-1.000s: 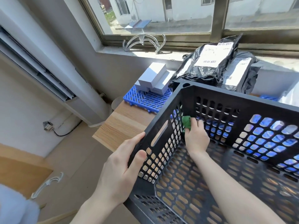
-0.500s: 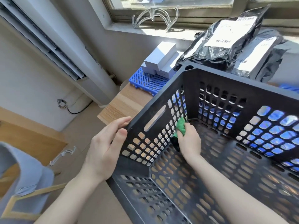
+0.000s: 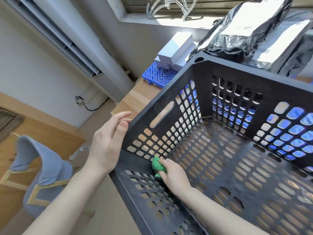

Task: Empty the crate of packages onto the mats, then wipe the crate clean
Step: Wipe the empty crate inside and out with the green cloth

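A black perforated crate (image 3: 228,70) stands on the wooden table with nothing lying inside it. Inside, my right hand (image 3: 174,177) grips a small green cloth (image 3: 156,165) pressed into the near left bottom corner. My left hand (image 3: 108,143) rests against the outside of the crate's left wall, thumb on the rim, fingers nearly straight. Behind the crate lie black mailer bags with white labels (image 3: 250,31) and white boxes (image 3: 176,50), the boxes on a blue grid mat (image 3: 155,75).
The wooden table (image 3: 135,100) ends just left of the crate. Past that edge is floor, a standing air conditioner (image 3: 94,53) by the wall and a blue chair back (image 3: 39,167) at lower left. A clear hanger (image 3: 162,5) lies on the windowsill.
My right hand has dragged the green cloth along the left inner wall from the far corner back to the near corner. My left hand slid back along the rim.
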